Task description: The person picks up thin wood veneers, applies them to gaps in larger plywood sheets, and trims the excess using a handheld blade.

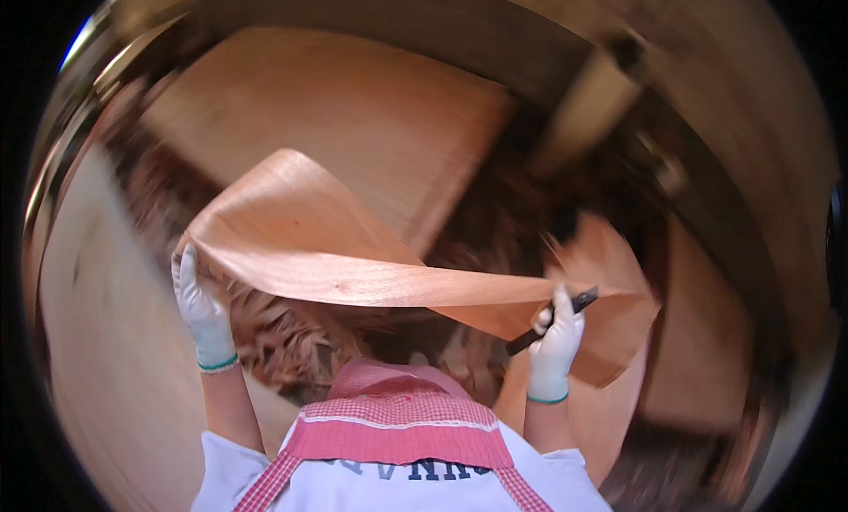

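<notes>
A thin reddish-brown wood veneer sheet (344, 278) hangs curled and twisted in the air between my two hands. My left hand (203, 313), in a white glove with a green cuff edge, pinches its left corner. Gloved the same way, my right hand (555, 348) grips a slim black utility knife (524, 341) that slants across the palm. The fingertips of that hand also meet the veneer's near edge at the right. Beyond the right hand the sheet flares out and is partly blurred. Whether the knife's blade is out cannot be made out.
Stacked flat veneer sheets (371, 97) lie ahead, with another pale board (88, 282) at the left and a further panel (693, 335) at the right. Shredded veneer scraps (283, 335) cover the floor between them. A blurred post-like piece (587, 110) stands at the far right.
</notes>
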Demonstrator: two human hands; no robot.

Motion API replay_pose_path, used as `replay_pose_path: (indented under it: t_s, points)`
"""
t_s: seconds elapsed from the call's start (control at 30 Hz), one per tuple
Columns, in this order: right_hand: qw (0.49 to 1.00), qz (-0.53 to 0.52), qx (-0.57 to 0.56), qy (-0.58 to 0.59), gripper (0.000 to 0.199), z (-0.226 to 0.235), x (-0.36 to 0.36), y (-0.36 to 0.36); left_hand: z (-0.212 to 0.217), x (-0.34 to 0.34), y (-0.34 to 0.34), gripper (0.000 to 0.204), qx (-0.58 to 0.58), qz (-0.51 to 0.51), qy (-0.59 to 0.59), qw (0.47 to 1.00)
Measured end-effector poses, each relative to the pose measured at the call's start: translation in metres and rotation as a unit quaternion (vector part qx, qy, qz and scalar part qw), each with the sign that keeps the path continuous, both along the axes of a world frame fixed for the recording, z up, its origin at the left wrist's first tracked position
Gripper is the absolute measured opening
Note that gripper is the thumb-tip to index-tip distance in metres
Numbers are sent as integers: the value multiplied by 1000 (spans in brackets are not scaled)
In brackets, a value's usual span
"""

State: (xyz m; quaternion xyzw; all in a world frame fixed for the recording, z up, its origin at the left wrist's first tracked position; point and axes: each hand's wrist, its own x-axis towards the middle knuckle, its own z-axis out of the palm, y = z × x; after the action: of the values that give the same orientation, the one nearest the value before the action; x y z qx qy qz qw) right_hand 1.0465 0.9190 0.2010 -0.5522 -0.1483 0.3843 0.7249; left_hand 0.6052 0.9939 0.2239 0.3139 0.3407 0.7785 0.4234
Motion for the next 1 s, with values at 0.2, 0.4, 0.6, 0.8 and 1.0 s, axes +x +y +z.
replay_pose_path:
  t_s: [0.2,0.4,0.6,0.8,1.0]
  points:
    - [924,369,-61,84,11,-60,-162,125,45,-119,-132,17,9,444,157,882]
    - [737,644,-151,140,11,-72,-364,186,89,-193,-204,26,-85,760,228,603]
    - [676,711,-191,37,12,-47,-508,223,123,-229,-215,25,-157,849,251,439]
    - [590,793,-146,50,22,-52,-673,309,137,-306,-178,20,-168,862,289,381]
    - [522,851,-53,-10,20,0,-891,403,147,-416,-116,15,-215,860,362,290]
